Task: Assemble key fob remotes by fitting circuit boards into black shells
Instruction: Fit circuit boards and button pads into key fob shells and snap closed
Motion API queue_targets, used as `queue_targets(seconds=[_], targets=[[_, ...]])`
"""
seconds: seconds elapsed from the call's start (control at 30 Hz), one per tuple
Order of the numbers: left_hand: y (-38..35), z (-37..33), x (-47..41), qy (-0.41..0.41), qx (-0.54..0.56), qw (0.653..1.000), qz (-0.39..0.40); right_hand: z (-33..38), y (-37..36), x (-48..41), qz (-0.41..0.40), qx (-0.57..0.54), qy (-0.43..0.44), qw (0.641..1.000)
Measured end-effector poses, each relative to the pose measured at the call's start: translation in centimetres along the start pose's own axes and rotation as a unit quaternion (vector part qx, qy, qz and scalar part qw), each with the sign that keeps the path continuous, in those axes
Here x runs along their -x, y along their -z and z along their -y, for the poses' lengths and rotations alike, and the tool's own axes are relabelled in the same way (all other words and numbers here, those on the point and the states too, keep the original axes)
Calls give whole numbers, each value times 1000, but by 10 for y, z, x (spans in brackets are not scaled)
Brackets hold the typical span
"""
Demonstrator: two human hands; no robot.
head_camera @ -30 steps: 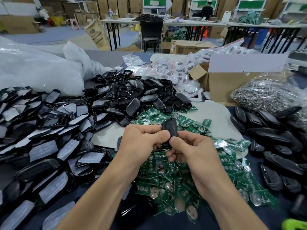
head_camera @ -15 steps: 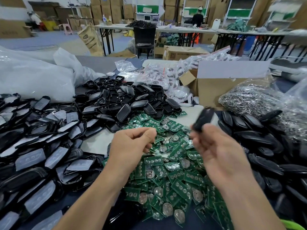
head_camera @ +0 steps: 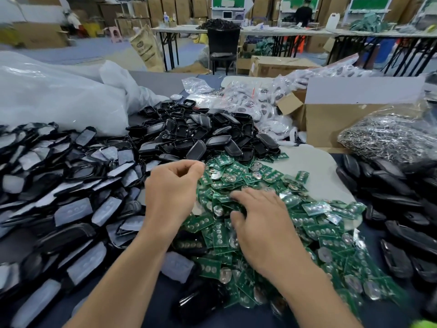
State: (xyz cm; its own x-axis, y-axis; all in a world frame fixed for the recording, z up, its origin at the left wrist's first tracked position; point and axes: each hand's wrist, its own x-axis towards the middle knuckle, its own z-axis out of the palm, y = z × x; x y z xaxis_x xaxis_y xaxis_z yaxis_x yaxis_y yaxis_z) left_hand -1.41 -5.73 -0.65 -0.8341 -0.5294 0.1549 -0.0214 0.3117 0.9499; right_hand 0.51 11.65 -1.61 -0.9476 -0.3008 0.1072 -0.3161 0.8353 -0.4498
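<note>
Green boards [head_camera: 250,172] lay heaped under right hand [head_camera: 262,223], fingers spread flat on them.
Left hand [head_camera: 172,192] hung loosely curled, empty, at the boards' left edge; shells [head_camera: 203,138] lay just beyond the boards.

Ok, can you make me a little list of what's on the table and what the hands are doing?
Left hand: loosely curled, nothing seen in it
Right hand: fingers down on the green circuit boards
Middle: big heap of those boards
Behind: heap of black shells
Left side: shells with pale pads
Right side: dark closed shells, bag of metal bits behind them
</note>
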Motion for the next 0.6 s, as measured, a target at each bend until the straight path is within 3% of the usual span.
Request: queue_targets(seconds=[0.2,0.4,0.6], targets=[[2,-6,-24,-38,-148,988,28,-8,8,7,-107,-144,-26,983],[-29,-8,-56,-56,-371,927,2,-13,16,9,-174,-180,-53,967],[-37,-12,-63,-46,-408,911,-40,-19,15,12,-197,-198,-57,958]])
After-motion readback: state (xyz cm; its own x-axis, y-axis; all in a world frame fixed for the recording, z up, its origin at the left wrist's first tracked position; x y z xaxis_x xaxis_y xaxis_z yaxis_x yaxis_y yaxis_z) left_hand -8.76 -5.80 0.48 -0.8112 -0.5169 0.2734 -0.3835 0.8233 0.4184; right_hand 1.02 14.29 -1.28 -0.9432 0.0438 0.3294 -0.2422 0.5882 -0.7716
